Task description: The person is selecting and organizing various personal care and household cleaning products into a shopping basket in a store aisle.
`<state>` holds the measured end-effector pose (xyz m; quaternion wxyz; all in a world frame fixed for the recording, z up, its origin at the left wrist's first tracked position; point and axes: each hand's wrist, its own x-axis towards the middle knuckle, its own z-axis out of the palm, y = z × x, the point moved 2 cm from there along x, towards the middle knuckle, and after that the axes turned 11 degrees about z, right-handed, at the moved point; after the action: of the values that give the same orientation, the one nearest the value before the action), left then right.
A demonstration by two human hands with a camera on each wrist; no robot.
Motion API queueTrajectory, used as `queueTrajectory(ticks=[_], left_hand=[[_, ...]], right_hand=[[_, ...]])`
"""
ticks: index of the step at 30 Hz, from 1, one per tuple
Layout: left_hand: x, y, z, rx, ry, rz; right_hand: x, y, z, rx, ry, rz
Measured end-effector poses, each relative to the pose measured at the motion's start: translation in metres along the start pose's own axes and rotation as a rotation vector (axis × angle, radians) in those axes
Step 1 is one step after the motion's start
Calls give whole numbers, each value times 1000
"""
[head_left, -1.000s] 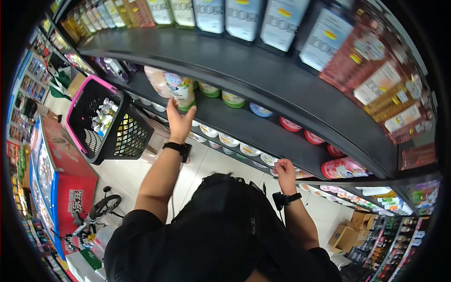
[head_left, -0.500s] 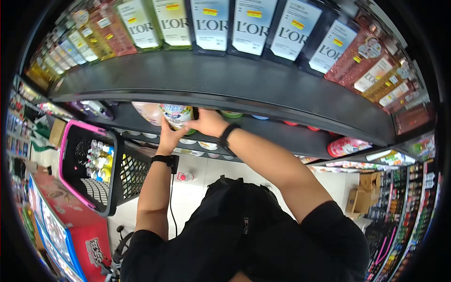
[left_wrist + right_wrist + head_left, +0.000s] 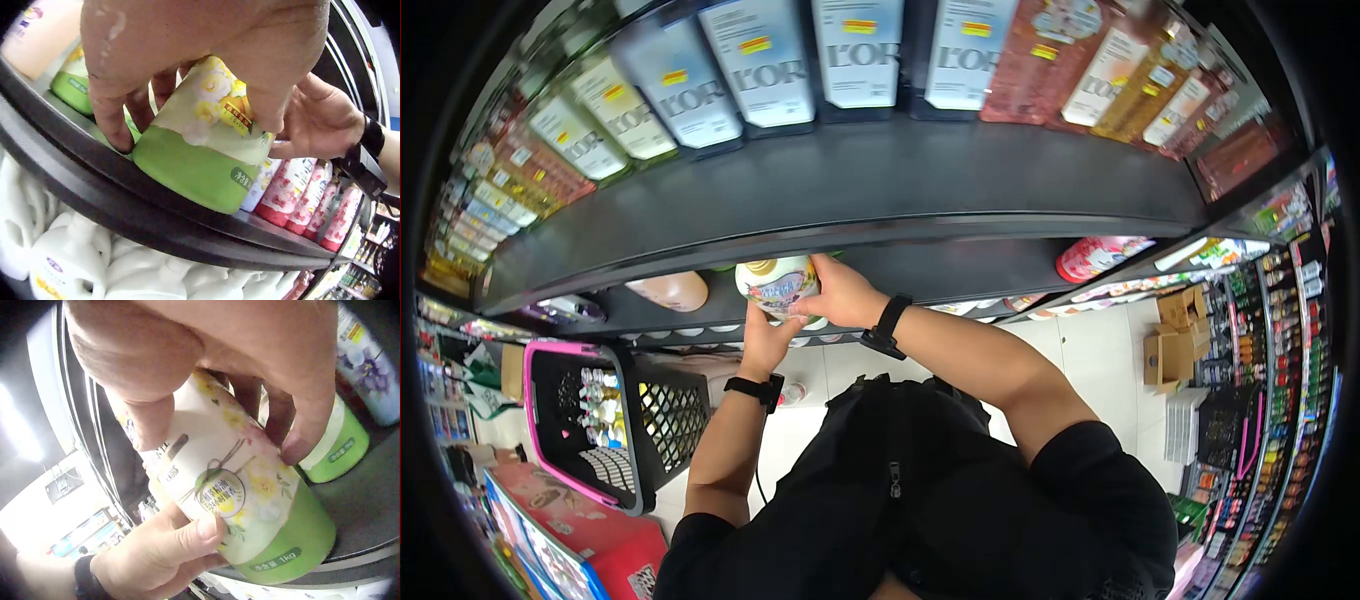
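A white bottle (image 3: 777,284) with a green base and flower print is in both hands at the edge of the lower shelf. My left hand (image 3: 768,340) grips it from the left, thumb on one side and fingers round the other, as the left wrist view shows. From the right, my right hand (image 3: 847,294) holds it too, fingers and thumb curled round its upper part (image 3: 200,406). The bottle leans, and its printed front and 1kg mark show in the right wrist view. A similar green-based bottle (image 3: 337,444) stands on the shelf behind it.
A peach bottle (image 3: 672,291) stands left on the same shelf, red flowered bottles (image 3: 284,190) to the right. Overhead, an upper shelf (image 3: 880,180) juts out with tall bottles. White jugs (image 3: 69,256) fill the level below. A pink-rimmed black basket (image 3: 662,405) holding bottles is at my left.
My right hand, apart from the bottle a second ago, has come across to it and now holds it with the left. The bottle has shifted away from the peach one, and the view has turned.
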<state>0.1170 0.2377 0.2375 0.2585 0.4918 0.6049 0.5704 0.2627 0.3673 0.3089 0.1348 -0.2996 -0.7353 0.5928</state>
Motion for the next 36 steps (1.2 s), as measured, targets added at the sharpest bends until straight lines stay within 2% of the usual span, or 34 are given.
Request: queueTrajectory(ticks=[4, 7, 12, 14, 19, 22, 25, 28, 32, 36], left_hand=[[13, 11, 54, -39, -80, 43], [22, 21, 107, -170, -108, 49], [41, 30, 198, -240, -195, 105], [49, 30, 234, -226, -216, 103], [65, 48, 318, -103, -252, 168], [72, 68, 357, -32, -260, 226], [74, 75, 384, 40, -232, 263], [73, 79, 396, 93, -309, 142], [69, 75, 404, 113, -304, 97], [69, 77, 413, 63, -189, 143]], right_hand=[[-36, 9, -50, -41, 96, -17], [-65, 18, -94, -84, 148, 43], [-106, 58, -168, -42, 261, 80], [-126, 64, -199, 4, 275, 102], [-157, 128, -245, 169, 434, -4], [-183, 132, -261, 66, 593, -42], [-192, 162, -266, 14, 674, -30], [-200, 177, -270, 24, 666, 36], [-205, 191, -271, 36, 677, 53], [-205, 187, -273, 200, 688, -11]])
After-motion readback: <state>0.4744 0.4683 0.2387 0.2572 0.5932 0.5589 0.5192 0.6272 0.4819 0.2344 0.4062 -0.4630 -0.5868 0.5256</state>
